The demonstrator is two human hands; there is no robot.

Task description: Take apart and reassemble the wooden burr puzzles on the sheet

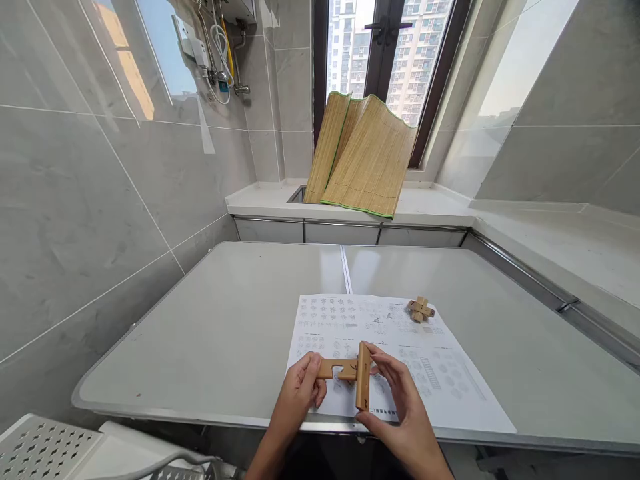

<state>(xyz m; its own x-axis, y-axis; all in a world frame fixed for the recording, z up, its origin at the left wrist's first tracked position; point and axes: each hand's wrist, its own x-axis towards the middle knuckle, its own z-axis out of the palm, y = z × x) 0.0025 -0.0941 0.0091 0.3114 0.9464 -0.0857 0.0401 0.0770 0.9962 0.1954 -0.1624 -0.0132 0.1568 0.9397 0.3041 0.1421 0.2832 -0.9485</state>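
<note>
Above the near edge of a printed sheet, two wooden puzzle pieces are held so that they meet crosswise. My left hand (301, 387) is closed on the end of a notched wooden piece (327, 368), which lies level. My right hand (397, 407) grips an upright wooden bar (363, 377) at its top and bottom, between fingers and thumb. The notched piece reaches the bar's left side; whether the two interlock, I cannot tell. Under them lies the white instruction sheet (345, 320) with rows of small diagrams. An assembled wooden burr puzzle (421, 309) rests on its far right corner.
The sheet lies on a pale table (225, 333) with a metal rim and a centre seam. Beyond it, a folded bamboo mat (370, 153) leans on the window counter. A white perforated appliance (50, 447) stands at the lower left. Tiled walls flank both sides.
</note>
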